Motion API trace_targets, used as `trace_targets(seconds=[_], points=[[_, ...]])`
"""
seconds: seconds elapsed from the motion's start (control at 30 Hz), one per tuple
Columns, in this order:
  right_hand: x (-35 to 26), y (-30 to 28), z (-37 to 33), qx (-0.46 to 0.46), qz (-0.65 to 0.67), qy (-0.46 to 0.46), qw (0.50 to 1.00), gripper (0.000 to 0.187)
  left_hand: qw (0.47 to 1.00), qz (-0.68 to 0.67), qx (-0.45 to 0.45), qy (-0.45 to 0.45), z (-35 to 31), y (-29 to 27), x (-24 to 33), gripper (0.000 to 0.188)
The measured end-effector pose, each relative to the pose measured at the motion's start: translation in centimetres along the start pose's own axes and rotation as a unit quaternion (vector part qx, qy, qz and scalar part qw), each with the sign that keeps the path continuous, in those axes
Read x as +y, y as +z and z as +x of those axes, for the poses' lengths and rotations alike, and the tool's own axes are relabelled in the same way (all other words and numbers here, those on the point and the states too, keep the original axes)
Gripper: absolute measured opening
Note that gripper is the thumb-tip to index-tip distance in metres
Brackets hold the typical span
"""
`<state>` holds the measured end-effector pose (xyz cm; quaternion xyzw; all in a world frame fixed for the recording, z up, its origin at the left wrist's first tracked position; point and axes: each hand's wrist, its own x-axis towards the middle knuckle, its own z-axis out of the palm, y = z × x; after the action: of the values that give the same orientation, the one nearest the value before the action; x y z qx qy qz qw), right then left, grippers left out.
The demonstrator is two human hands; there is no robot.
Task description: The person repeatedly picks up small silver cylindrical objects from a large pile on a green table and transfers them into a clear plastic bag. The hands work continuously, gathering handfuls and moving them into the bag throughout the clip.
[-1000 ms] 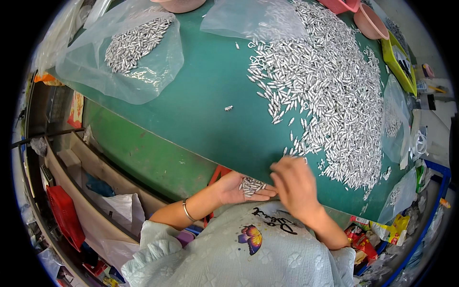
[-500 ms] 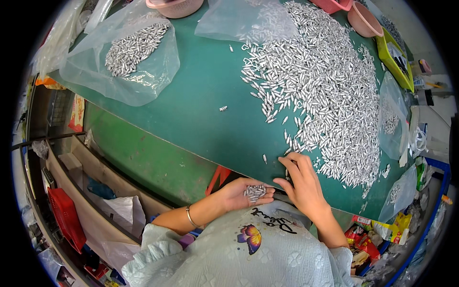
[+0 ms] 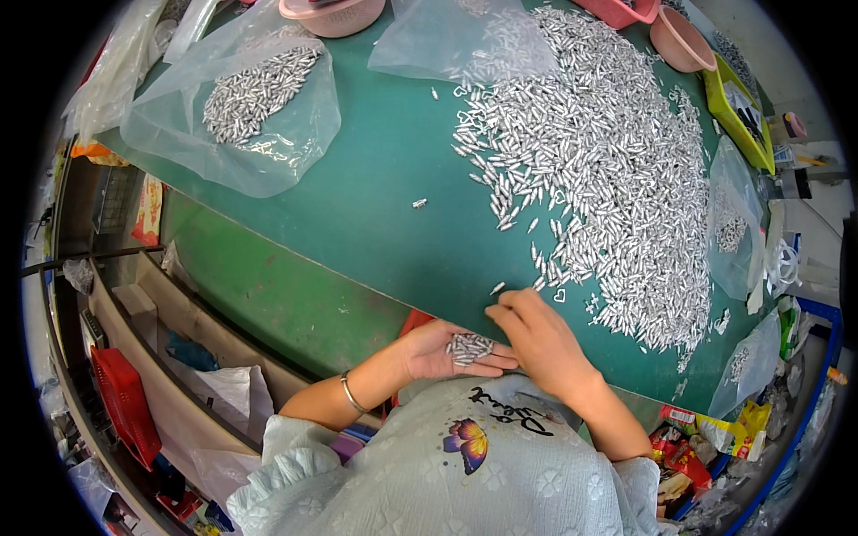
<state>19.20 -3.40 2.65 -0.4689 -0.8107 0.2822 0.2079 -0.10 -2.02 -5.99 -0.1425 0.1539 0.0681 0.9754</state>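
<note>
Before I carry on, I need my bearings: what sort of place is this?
Probably a small-parts workshop or packing area: a wide heap of small silvery pieces covers much of the right side of a green table, and a clear plastic bag at left holds similar pieces.

You are handling small bullet-shaped pieces (image 3: 469, 349) that are looking like metal, silvery and glinting, over a smooth, mostly matt green tabletop (image 3: 384, 161). You are wearing a polished metal bangle (image 3: 352, 393) and a matt, textured cloth ruffle-sleeved garment (image 3: 384, 482). Around you, a clear plastic bag (image 3: 299, 143) is gleaming glossily, while a round pink basin (image 3: 684, 43) is showing smooth moulded plastic
</note>
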Motion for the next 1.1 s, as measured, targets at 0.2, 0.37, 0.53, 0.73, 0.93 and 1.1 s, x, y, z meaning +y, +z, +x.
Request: trace_targets(seconds=[0.2, 0.37, 0.53, 0.73, 0.93, 1.1], points=[[-1.2, 0.5, -0.4, -0.073, 0.056, -0.068, 0.993, 0.028, 0.963, -0.213, -0.167, 0.000, 0.3, -3.1, -0.3, 0.059], [0.7, 1.2, 4.0, 0.105, -0.036, 0.001, 0.994, 0.026, 0.991, -0.093, -0.094, -0.002, 0.0, -1.2, 0.4, 0.062], [0.9, 1.1, 3.0, 0.017, -0.017, -0.015, 1.000, 0.025, 0.989, -0.101, -0.105, 0.002, 0.0, -1.9, 0.2, 0.061], [-1.2, 0.8, -0.3, -0.017, 0.036, -0.024, 0.999, 0.022, 0.994, -0.084, -0.054, 0.035, -0.1, -2.7, -0.1, 0.049], [-0.4, -0.2, -0.6, 0.136, 0.038, 0.034, 0.989, 0.021, 0.990, 0.091, 0.101, 0.044, -1.5, -1.9, -1.5, 0.038], [-0.4, -0.4, -1.0, 0.155, 0.044, 0.042, 0.986, 0.017, 0.990, 0.103, 0.061, 0.070, -6.2, 4.0, -1.2, 0.037]])
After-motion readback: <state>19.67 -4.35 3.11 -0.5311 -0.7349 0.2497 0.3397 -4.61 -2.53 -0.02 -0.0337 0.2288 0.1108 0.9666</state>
